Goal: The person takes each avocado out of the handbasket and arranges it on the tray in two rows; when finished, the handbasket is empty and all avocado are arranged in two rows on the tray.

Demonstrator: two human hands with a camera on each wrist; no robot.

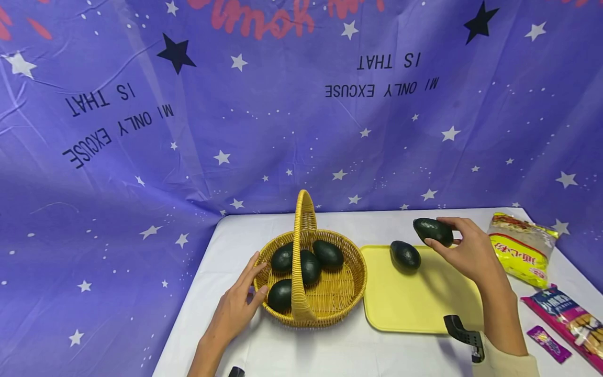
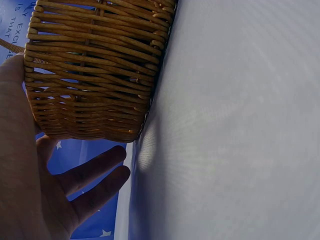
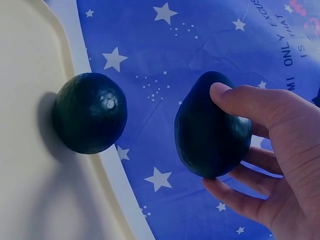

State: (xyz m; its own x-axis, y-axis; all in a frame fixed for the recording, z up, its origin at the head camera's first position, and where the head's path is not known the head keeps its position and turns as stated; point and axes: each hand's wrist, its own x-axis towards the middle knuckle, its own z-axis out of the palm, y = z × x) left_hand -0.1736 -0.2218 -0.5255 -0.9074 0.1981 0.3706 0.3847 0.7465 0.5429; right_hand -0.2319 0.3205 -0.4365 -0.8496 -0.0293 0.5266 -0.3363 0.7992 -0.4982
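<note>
Head view: my right grip [image 1: 466,248] has the held avocado [image 1: 431,229] pinched between thumb and fingers, lifted off the yellow tray [image 1: 405,317] near its far side. A second avocado [image 1: 405,256] sits on the tray just beside, untouched.

Right wrist view: a gap shows between fruit and palm, so thumb and fingers carry it alone. Skin glossy, probably slick. I'd keep the thumb opposed to the fingers and squeeze only enough to stop it rolling out. Worth staying high until clear of its neighbour; a knock could set that one rolling.

Left grip [image 1: 240,306] at the basket's left rim, fingers spread, nothing grasped. Left wrist view has two fingers stretched clear of the wicker. Light contact ought to steady the basket [image 1: 336,296] on the bench [image 1: 367,356]; I'd press a little more if it shifts.

Basket contents: four avocados [image 1: 328,255], mostly left and far side. Bare wicker near right. Handle [image 1: 297,283] arches across the middle. Which way the fruit is bound, I can't tell. Any approach to the basket is best made from the right, wide of the arch; any set-down, low and slow, fingers spreading only once the fruit has settled.
</note>
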